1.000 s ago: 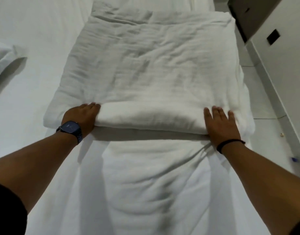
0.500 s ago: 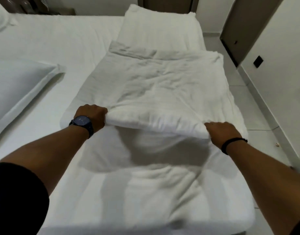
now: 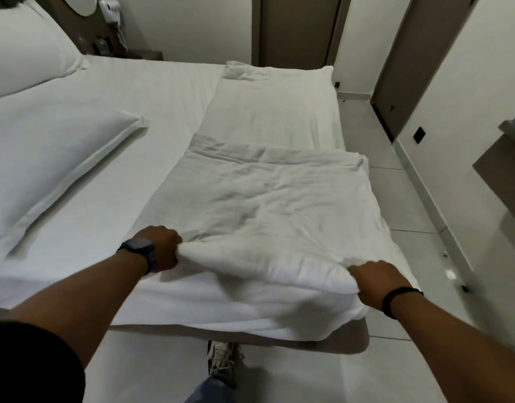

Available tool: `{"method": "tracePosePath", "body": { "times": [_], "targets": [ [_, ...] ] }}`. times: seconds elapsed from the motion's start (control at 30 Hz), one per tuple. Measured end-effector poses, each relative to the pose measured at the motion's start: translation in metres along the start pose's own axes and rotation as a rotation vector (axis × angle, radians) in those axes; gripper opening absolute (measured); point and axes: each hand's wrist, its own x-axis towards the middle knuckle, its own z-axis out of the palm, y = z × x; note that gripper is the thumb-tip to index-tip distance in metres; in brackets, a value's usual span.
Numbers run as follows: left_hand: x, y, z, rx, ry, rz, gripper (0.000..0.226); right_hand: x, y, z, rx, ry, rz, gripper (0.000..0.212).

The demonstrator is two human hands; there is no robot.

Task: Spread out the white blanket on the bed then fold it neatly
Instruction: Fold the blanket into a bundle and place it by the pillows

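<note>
The white blanket (image 3: 265,216) lies folded in a long strip along the right side of the bed (image 3: 105,158), reaching the near edge. Its near folded end is bunched up and lifted a little. My left hand (image 3: 160,247), with a dark watch on the wrist, is shut on the left corner of that end. My right hand (image 3: 375,279), with a black band on the wrist, is shut on the right corner. Beneath the lifted layer more blanket hangs over the bed's near edge.
Two white pillows (image 3: 46,158) lie on the left of the bed. A tiled floor (image 3: 407,205) runs along the right, with a wall, dark doors and a grey shelf (image 3: 503,170). My shoe (image 3: 221,356) shows below the bed edge.
Both hands went from flat on the fold to gripping it. They have pulled the folded end back toward the near bed edge, and the view has widened.
</note>
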Motion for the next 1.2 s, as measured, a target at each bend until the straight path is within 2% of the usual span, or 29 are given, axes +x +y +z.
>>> {"method": "tracePosePath", "body": {
  "times": [0.17, 0.3, 0.43, 0.5, 0.57, 0.63, 0.67, 0.73, 0.8, 0.9, 1.0, 1.1, 1.2],
  "targets": [
    [0.015, -0.015, -0.045, -0.012, 0.02, -0.029, 0.016, 0.012, 0.019, -0.051, 0.07, 0.071, 0.043, 0.021],
    [0.049, -0.034, -0.076, -0.085, 0.084, -0.105, 0.01, 0.053, 0.037, -0.103, 0.046, 0.145, 0.087, 0.027],
    [0.125, -0.061, -0.155, -0.075, 0.145, -0.087, 0.028, 0.133, 0.074, -0.198, 0.033, 0.087, 0.133, 0.032],
    [0.18, -0.082, -0.215, -0.045, 0.218, -0.048, 0.037, 0.184, 0.106, -0.258, 0.064, 0.115, 0.185, 0.034],
    [0.233, -0.098, -0.289, -0.042, 0.341, -0.058, 0.043, 0.235, 0.139, -0.32, 0.142, 0.303, 0.247, 0.036],
    [0.296, -0.117, -0.371, -0.049, 0.566, -0.127, 0.041, 0.295, 0.175, -0.377, 0.225, 0.665, 0.368, 0.042],
    [0.325, -0.125, -0.402, -0.028, 0.672, -0.182, 0.052, 0.324, 0.188, -0.396, 0.203, 0.786, 0.459, 0.053],
    [0.368, -0.136, -0.43, -0.01, 0.765, -0.232, 0.098, 0.374, 0.196, -0.411, 0.204, 0.786, 0.611, 0.071],
    [0.413, -0.125, -0.415, -0.005, 0.701, -0.115, 0.116, 0.419, 0.189, -0.399, 0.212, 0.62, 0.595, 0.085],
    [0.465, -0.081, -0.336, -0.027, 0.416, 0.079, 0.116, 0.472, 0.163, -0.342, 0.291, 0.416, 0.437, 0.085],
    [0.502, -0.043, -0.249, -0.068, 0.187, 0.131, 0.128, 0.516, 0.145, -0.269, 0.329, 0.188, 0.364, 0.097],
    [0.531, -0.036, -0.182, -0.069, 0.146, 0.124, 0.145, 0.541, 0.135, -0.2, 0.335, 0.052, 0.348, 0.129],
    [0.557, -0.034, -0.136, -0.02, 0.19, 0.13, 0.151, 0.562, 0.124, -0.136, 0.32, 0.059, 0.304, 0.14]
  ]
}}
